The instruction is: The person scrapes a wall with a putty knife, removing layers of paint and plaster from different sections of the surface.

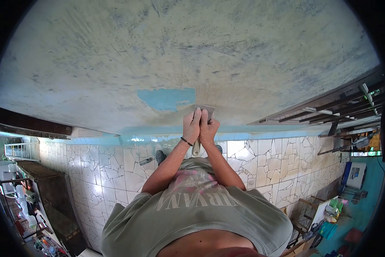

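Both my hands are closed round one wide metal scraper [211,109], whose blade rests against the wall [244,64]. My left hand [191,125], with a dark beaded bracelet at the wrist, grips it from the left. From the right, my right hand [208,127] presses on the same tool, thumbs side by side on the blade. The scraper's handle [196,147] sticks out below, between my wrists. Just left of the blade lies a bare light-blue patch [166,99] in the pale, mottled wall coating. White dust speckles my hands and forearms.
The floor [115,171] has pale broken-tile paving, with a small dark object [146,161] on it near my feet. A slatted window frame [342,107] is at right. Cluttered shelving [34,205] stands at left, and a table with items [325,214] at lower right.
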Available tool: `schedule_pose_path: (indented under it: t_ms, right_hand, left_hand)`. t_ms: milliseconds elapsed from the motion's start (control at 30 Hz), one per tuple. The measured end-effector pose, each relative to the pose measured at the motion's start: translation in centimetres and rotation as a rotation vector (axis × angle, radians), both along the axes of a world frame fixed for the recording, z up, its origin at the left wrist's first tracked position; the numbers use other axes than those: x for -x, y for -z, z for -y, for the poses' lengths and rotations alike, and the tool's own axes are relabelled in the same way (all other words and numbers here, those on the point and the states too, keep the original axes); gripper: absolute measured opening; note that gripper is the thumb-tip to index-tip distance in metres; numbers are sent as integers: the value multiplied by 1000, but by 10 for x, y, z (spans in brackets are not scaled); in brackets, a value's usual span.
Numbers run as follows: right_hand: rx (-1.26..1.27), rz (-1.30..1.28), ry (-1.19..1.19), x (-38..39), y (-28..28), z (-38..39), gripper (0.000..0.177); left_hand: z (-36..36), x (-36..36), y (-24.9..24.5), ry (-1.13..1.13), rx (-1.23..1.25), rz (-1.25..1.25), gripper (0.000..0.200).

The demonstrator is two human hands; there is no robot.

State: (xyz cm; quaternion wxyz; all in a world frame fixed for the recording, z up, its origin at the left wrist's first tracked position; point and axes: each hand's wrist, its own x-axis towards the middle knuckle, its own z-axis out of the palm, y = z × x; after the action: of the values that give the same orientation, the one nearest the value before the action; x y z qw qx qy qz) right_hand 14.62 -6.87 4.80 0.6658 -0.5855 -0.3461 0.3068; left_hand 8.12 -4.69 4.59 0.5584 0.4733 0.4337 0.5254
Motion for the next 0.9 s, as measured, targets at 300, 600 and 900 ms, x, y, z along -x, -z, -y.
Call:
schedule_pose_path:
  t_ms: [300,600,900]
  right_hand:
    - [40,5,15,0,7,3,48]
    - [27,17,11,-2,-20,3,46]
    - [-12,32,-5,-3,-39,-6,49]
  left_hand:
    - [3,-2,-2,-22,34,16,45]
    - [3,-4,-14,-19,59,54,48]
    - [-2,-3,-40,10,-17,153,49]
